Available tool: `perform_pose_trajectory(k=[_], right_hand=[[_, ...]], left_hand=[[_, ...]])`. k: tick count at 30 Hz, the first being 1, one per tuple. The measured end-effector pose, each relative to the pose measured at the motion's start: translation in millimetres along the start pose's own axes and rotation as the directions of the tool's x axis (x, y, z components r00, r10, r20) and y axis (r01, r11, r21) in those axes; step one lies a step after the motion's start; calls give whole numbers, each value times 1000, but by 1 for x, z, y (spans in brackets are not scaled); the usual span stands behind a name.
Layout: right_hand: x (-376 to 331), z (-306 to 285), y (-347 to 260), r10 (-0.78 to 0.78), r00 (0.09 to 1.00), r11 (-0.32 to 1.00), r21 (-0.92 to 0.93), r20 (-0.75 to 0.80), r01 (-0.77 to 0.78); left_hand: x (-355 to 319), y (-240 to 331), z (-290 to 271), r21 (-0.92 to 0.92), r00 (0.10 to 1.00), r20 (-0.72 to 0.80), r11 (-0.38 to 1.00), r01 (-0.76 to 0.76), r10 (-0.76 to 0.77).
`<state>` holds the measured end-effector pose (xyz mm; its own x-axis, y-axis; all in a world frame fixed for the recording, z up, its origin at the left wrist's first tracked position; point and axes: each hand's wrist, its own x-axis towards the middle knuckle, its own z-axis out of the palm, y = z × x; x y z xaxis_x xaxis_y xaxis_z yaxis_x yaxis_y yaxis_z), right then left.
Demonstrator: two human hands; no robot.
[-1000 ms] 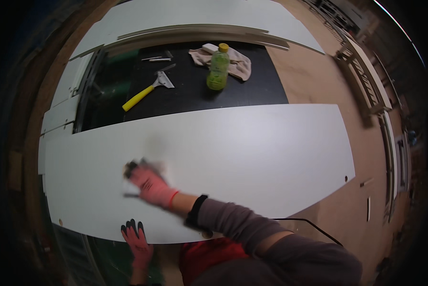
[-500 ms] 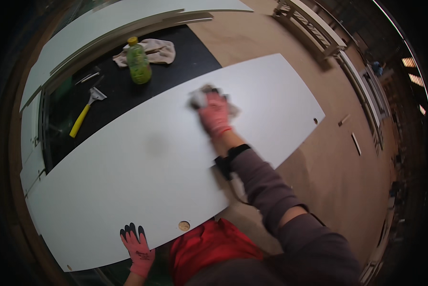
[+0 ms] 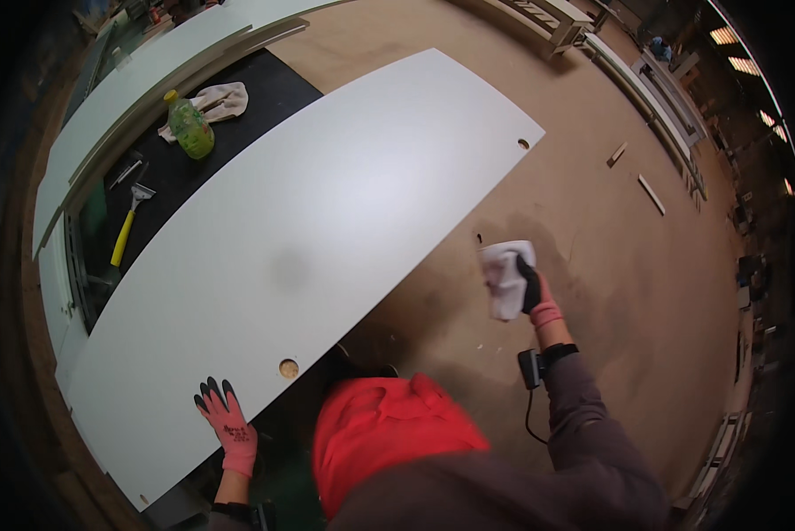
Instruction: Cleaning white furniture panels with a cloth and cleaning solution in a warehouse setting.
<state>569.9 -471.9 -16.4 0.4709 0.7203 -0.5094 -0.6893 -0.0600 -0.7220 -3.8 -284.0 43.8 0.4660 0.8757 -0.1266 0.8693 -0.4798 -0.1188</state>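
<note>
A long white panel (image 3: 327, 221) lies across the bench, with a round hole near its front edge and a smaller one by its far right corner. My left hand (image 3: 227, 425), in a pink glove with black fingertips, rests on the panel's near left edge, fingers stretched out. Off the panel's right side, above the floor, my right hand (image 3: 537, 290) in a matching glove is closed around a white cloth (image 3: 506, 279). The cloth hangs bunched from the fingers, apart from the panel.
Beyond the panel, a black surface (image 3: 274, 88) carries a green bottle with a yellow cap (image 3: 190, 131), a crumpled cloth (image 3: 224, 102) and a yellow-handled scraper (image 3: 125, 232). Wood offcuts (image 3: 652, 195) lie on the floor at right. Stacked frames (image 3: 636, 88) stand at far right.
My right hand has come off the panel with the cloth, toward the right and nearer me, and is now over the floor. My left hand stays flat on the panel. The view has shifted.
</note>
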Motion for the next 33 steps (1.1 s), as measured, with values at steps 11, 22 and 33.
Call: perform_pose_trajectory(k=[11,22,33], right_hand=[[-8,163,53,72,930,975,-224,361,11],[-78,138,23,-90,936,970,-182,341,159],[-72,278,-102,-275,652,956,127,707,266]], left_hand=[[-25,22,7,104,996,-55,992,-65,71],[-116,59,-107,-84,994,-50,991,-100,97],[-63,-55,-329,-414,976,75,897,-158,207]])
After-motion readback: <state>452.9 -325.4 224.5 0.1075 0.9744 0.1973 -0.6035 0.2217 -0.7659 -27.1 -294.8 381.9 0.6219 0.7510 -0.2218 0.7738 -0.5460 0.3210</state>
